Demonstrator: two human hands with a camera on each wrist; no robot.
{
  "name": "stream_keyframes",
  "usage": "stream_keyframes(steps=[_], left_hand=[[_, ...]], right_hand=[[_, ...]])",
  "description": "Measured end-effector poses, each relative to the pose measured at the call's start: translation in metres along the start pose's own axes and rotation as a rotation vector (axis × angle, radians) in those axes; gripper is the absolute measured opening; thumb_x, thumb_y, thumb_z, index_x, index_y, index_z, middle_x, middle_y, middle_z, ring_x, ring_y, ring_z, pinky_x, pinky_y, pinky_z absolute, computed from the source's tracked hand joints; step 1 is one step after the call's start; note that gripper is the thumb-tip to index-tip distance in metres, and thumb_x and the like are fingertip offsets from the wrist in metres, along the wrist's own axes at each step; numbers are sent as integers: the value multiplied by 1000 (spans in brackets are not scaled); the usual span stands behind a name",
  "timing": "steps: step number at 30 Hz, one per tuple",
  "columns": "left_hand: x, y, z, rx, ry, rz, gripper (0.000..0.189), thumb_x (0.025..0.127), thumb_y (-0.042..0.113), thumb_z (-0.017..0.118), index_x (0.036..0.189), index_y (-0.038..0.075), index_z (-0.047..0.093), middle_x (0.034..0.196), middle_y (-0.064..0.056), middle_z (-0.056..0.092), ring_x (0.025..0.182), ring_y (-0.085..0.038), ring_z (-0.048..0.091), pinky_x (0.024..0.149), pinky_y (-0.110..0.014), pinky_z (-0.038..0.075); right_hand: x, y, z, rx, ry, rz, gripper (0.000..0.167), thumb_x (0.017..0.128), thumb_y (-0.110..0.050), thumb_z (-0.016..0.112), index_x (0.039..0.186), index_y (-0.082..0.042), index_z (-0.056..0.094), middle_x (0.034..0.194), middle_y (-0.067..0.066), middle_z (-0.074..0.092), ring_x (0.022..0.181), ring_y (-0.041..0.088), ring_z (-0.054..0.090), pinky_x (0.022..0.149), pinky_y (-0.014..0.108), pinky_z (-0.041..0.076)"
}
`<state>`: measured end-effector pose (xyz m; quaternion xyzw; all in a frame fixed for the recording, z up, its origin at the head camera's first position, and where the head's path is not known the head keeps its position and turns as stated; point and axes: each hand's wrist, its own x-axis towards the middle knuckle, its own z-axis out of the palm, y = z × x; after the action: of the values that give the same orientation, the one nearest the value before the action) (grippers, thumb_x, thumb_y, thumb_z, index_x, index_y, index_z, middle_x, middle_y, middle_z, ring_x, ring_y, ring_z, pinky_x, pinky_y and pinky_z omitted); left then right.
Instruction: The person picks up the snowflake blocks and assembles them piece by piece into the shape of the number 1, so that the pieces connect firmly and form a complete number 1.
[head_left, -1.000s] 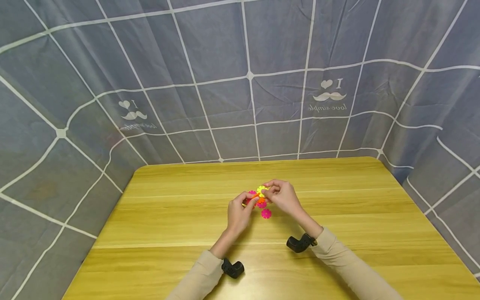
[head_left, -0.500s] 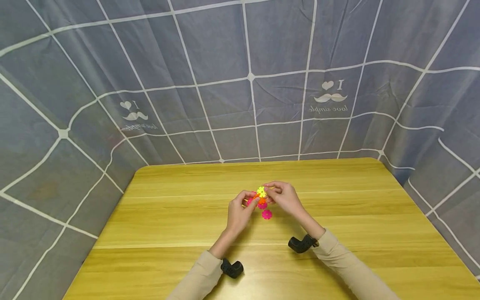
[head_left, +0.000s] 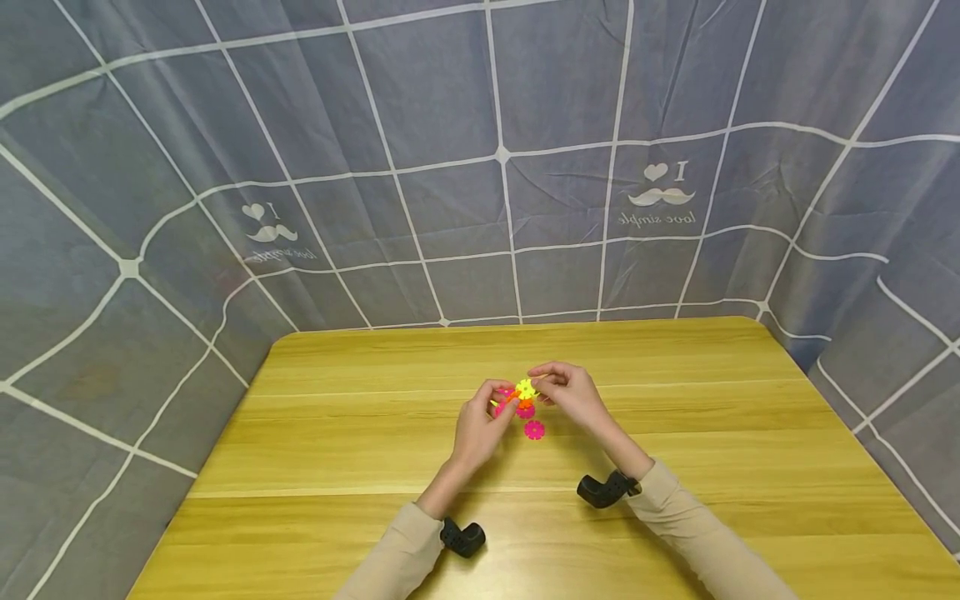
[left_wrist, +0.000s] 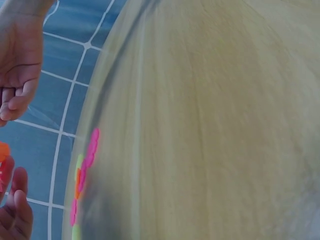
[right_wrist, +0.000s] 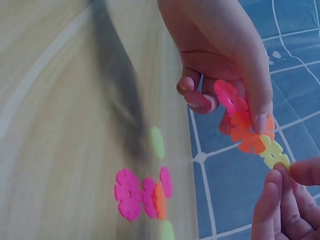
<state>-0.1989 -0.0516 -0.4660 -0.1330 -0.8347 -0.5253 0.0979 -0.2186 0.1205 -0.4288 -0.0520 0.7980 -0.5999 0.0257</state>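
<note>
My left hand (head_left: pixel 476 429) pinches an orange notched flower-shaped disc (right_wrist: pixel 245 134) between thumb and fingers. A pink disc (right_wrist: pixel 230 96) of the same kind is attached to it, beside the left palm. From the other side my right hand (head_left: pixel 572 398) pinches a yellow flower-shaped disc (right_wrist: pixel 273 154) by its edge. In the right wrist view the rims of the yellow and orange discs meet at their notches. Both hands are raised over the far half of the table, with the fingertips close together.
Under the hands, several loose discs lie on the wooden table (head_left: pixel 337 450): a pink disc (head_left: pixel 535 430) nearest the person, and more pink, orange and yellow ones behind it. A grey curtain (head_left: pixel 450 208) with white lines hangs round the table's back and sides.
The yellow disc in the right hand has come slightly down toward the orange one, turning a little. The left hand has stayed nearly still, and the loose discs have not moved.
</note>
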Motion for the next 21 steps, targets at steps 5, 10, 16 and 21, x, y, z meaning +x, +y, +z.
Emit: stream_keyframes(steps=[5, 10, 16, 21], left_hand=[[0, 1, 0, 22, -40, 1, 19, 92, 16, 62, 110, 10, 64, 86, -6, 65, 56, -8, 46, 47, -15, 35], [0, 3, -1, 58, -41, -8, 19, 90, 16, 62, 108, 12, 67, 83, -3, 65, 58, -7, 46, 48, -16, 34], [0, 2, -1, 89, -9, -11, 21, 85, 24, 69, 104, 14, 70, 81, -2, 66, 57, -6, 45, 48, -16, 33], [0, -1, -1, 88, 25, -20, 20, 86, 24, 69, 102, 13, 71, 82, -2, 68, 56, -5, 44, 47, -17, 33]], right_hand=[[-2, -1, 3, 28, 17, -2, 20, 89, -3, 60, 105, 8, 66, 86, 19, 72, 70, 18, 66, 70, 41, 58], [-3, 0, 4, 66, 11, 16, 22, 91, -3, 59, 107, 11, 64, 90, 22, 72, 69, 14, 67, 69, 36, 59], [-3, 1, 4, 83, -14, 15, 26, 91, -4, 59, 109, 14, 61, 88, 22, 72, 69, 15, 68, 66, 31, 58], [-2, 2, 5, 51, -39, 1, 25, 91, -6, 60, 108, 13, 62, 81, 16, 71, 67, 17, 67, 68, 36, 59]])
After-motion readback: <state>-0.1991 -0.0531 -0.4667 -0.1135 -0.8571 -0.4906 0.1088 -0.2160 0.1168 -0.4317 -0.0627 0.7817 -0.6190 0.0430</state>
